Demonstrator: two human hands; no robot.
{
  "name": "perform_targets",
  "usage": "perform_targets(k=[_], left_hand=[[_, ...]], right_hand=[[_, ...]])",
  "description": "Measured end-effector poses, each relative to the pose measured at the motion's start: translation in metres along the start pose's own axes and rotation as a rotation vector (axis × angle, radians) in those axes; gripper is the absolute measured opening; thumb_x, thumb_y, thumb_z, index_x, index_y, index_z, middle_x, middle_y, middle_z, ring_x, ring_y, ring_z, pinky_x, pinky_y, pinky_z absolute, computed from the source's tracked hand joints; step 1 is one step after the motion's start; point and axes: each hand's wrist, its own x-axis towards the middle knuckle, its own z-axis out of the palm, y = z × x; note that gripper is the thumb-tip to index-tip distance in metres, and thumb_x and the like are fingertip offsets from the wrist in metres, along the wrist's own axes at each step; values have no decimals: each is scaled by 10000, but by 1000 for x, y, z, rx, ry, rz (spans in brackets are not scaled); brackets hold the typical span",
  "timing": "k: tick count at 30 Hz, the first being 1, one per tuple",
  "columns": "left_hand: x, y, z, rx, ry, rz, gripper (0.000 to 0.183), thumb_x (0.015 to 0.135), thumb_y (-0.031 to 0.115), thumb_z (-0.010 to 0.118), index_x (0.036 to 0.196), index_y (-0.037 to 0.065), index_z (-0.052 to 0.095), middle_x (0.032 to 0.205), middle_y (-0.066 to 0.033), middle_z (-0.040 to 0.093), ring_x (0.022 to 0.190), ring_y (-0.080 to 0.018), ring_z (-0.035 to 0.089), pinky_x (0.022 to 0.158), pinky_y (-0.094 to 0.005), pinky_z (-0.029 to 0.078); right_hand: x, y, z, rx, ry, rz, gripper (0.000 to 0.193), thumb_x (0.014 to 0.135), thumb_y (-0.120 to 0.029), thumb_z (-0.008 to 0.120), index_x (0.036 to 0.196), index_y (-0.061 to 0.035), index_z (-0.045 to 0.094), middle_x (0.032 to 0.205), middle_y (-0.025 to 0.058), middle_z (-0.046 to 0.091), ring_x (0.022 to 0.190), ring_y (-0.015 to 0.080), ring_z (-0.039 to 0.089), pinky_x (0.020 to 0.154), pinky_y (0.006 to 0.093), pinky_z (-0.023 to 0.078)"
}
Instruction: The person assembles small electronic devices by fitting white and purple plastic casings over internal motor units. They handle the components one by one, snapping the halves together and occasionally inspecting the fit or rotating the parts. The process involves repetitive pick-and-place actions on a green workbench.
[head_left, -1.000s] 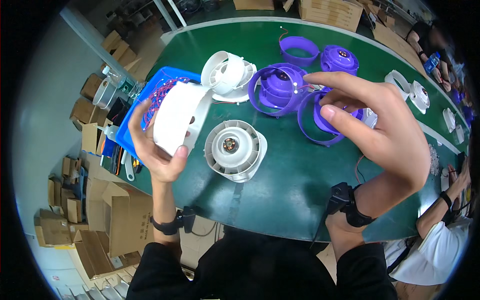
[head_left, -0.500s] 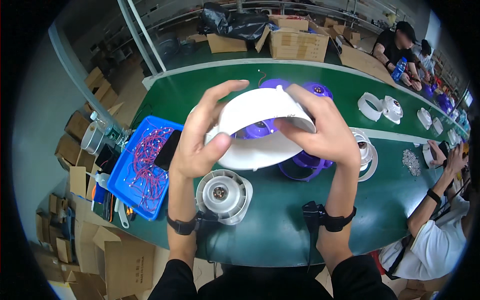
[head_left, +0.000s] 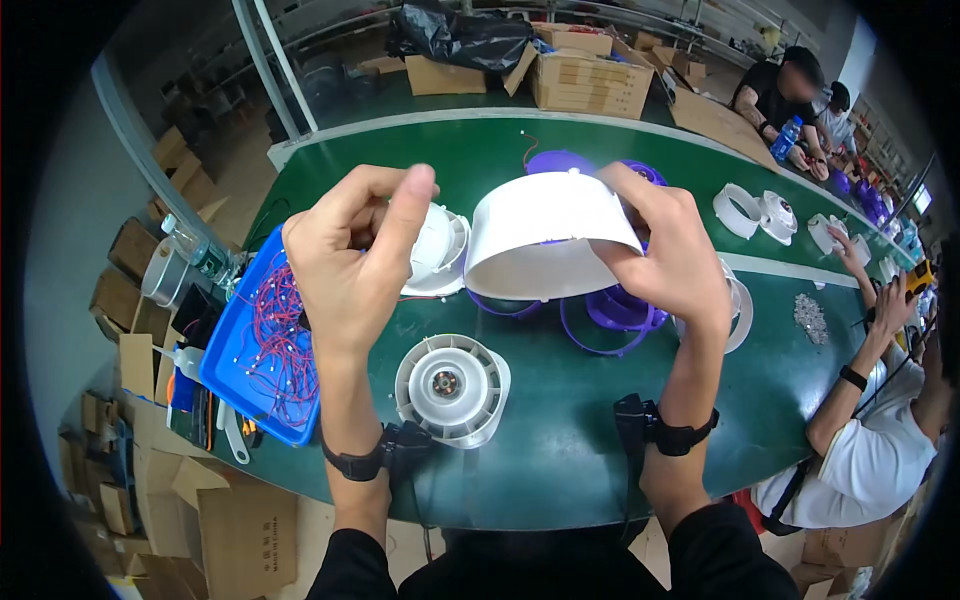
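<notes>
My right hand [head_left: 665, 250] grips a white plastic ring [head_left: 545, 215] by its right side, thumb inside and fingers outside, tilted above the table. My left hand [head_left: 350, 255] is raised apart from the ring, its fingers curled and thumb tip close to the forefinger; anything between them is hidden. Behind that hand lies a white round housing [head_left: 437, 250], partly covered. Below, a white finned fan housing [head_left: 452, 385] with a round metal-looking centre sits on the green table [head_left: 560, 430]. Purple ring-shaped parts [head_left: 610, 315] lie behind and beneath the held ring.
A blue tray [head_left: 300, 432] of red wires [head_left: 275, 350] stands at the left, beside tools and a bottle [head_left: 200, 250]. White rings and housings [head_left: 738, 212] and a pile of small pieces [head_left: 810, 318] lie to the right. A co-worker's arm [head_left: 850, 390] reaches in there.
My left hand has left the white ring and moved left, its fingers curling. The ring has turned and shifted slightly right in my right hand. The white housing behind shows more.
</notes>
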Motion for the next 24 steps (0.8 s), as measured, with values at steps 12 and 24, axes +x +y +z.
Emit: perform_targets(k=[12, 24], left_hand=[[-5, -10, 33, -224, -157, 152, 867, 840, 291, 820, 1494, -51, 365, 1386, -248, 516, 1235, -350, 590, 1061, -433, 459], [1, -1, 14, -526, -37, 293, 1004, 739, 234, 840, 1522, -52, 280, 1392, -223, 494, 1272, -295, 548, 1079, -391, 458]], right_hand=[[12, -19, 43, -13, 403, -129, 615, 681, -57, 823, 1258, -35, 612, 1102, 186, 698, 997, 387, 689, 827, 422, 557], [11, -57, 53, 1066, 227, 21, 1063, 825, -174, 836, 1600, 3, 131, 1517, 256, 403, 1428, 344, 421, 1188, 443, 335]])
